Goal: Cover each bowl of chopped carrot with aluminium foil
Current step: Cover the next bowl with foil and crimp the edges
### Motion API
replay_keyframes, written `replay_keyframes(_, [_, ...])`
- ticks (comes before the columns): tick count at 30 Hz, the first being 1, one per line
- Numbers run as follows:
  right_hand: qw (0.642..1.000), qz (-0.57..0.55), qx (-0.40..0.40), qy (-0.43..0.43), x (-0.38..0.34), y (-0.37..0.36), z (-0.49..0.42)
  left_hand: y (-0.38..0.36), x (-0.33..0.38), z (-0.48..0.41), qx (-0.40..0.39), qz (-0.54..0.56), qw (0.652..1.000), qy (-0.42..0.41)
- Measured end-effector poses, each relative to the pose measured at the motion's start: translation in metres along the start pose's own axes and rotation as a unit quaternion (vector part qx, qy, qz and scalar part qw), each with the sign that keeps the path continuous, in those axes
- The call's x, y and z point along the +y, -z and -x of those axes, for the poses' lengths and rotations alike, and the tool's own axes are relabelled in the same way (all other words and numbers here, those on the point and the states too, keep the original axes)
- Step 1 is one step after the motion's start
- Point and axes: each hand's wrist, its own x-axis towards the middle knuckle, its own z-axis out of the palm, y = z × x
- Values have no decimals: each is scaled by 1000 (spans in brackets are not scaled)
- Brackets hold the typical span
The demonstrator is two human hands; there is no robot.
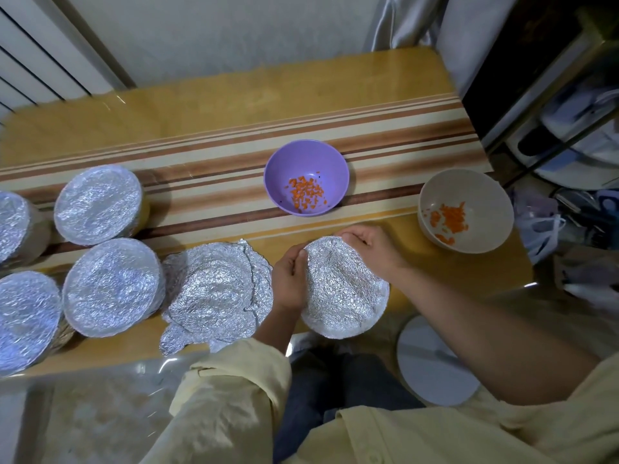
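A foil-covered bowl (343,289) stands at the table's front edge, between my hands. My left hand (289,277) grips the foil at its left rim. My right hand (366,242) curls over the foil at its far rim. A purple bowl (306,177) with chopped carrot stands uncovered behind it. A beige bowl (465,209) with chopped carrot stands uncovered at the right. Loose crumpled foil sheets (217,293) lie left of my left hand.
Several foil-covered bowls, among them one near (112,289) and one farther back (98,204), crowd the table's left side. A striped cloth (385,135) runs across the table. A white round stool (435,363) stands below the table's front edge. Cluttered shelves (569,128) are at the right.
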Motion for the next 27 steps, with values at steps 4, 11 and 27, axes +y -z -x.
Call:
replay_keyframes(4, [1000,-3,-25,-5,-3,7,1,1,2,1,-10,-3,1000,4])
replay_keyframes(11, [996,41,-75,34,-19,3,-8,2,1,-1,-16,-9,1000,1])
replay_keyframes(27, [1000,11,12,16,-17,6,-3,2,2,1,2,-25,1000,14])
